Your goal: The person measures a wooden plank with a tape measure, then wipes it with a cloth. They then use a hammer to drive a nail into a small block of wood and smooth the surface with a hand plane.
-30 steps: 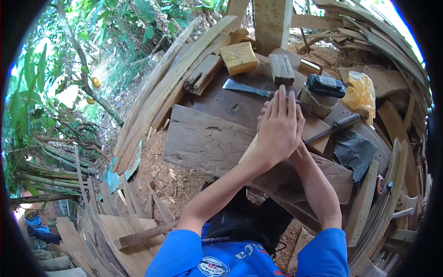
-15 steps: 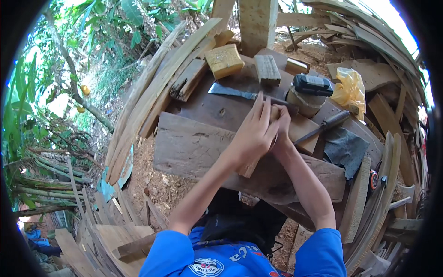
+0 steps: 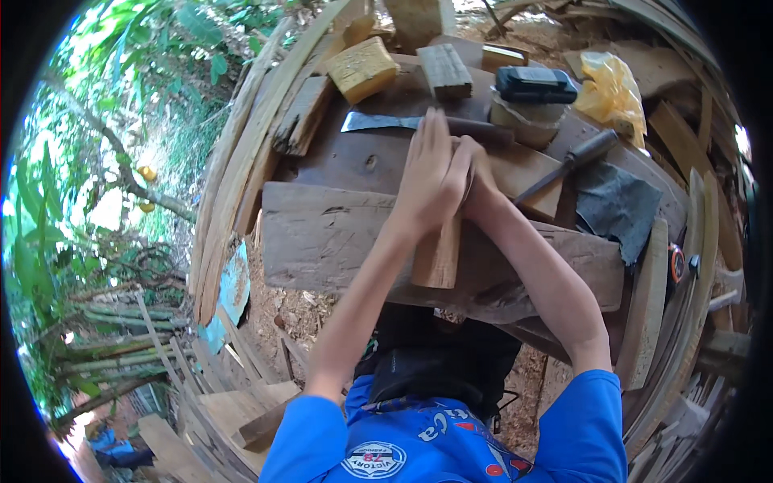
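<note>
A short, smooth wooden block [image 3: 436, 262] lies lengthwise over the grey plank, its near end showing below my hands. My left hand [image 3: 433, 177] rests across it with the fingers stretched out straight and side by side. Close against it, my right hand [image 3: 481, 181] is closed around the block's far part, its fingers curled and mostly hidden. A thin edge shows between my palms; I cannot make out what it belongs to. Just beyond my fingertips lies a large knife with a pale blade [image 3: 378, 121] and a dark brown handle [image 3: 483, 131].
Around the weathered plank [image 3: 330, 233] sit a yellowish block [image 3: 362, 70], a grey block [image 3: 445, 71], a black device [image 3: 535, 84] on a round container, and a yellow plastic bag [image 3: 610, 92]. At right are a dark-handled chisel-like tool [image 3: 581, 153], dark cloth [image 3: 618, 205] and a tape measure [image 3: 675, 262].
My hands have shifted slightly left and nearer along the block, and more of its near end shows. The whole view has tilted a little.
</note>
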{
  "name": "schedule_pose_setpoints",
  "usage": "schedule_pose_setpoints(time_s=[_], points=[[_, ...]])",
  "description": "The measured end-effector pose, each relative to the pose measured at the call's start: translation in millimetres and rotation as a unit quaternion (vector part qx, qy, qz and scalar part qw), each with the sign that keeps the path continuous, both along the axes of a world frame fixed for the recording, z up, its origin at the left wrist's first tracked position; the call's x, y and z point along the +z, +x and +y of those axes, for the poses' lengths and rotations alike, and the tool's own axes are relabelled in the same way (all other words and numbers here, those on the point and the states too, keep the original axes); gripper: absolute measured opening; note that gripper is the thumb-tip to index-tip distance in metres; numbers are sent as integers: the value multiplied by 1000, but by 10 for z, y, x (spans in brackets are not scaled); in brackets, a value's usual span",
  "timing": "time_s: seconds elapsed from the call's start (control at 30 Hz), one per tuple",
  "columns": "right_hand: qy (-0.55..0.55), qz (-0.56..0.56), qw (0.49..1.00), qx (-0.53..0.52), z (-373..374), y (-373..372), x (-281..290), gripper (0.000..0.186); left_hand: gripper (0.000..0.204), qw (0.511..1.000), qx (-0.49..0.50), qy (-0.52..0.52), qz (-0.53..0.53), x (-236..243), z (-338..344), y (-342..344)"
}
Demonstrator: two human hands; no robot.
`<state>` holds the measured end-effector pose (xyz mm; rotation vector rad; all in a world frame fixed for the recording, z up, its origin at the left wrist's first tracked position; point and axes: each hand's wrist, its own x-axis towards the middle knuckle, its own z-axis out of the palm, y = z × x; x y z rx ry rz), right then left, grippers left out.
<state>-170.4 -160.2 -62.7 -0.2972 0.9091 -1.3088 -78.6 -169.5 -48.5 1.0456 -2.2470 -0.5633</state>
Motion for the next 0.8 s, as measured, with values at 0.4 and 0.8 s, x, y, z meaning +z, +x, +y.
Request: schedule_pose_setpoints(time_s=[0.4, 0.8], points=[[61, -6, 998, 34, 64, 95, 200, 29, 53, 993, -9, 91, 68, 92, 12, 115], [113, 107, 988, -7, 109, 275, 372, 31, 57, 989, 19, 120, 87, 51, -119, 234]])
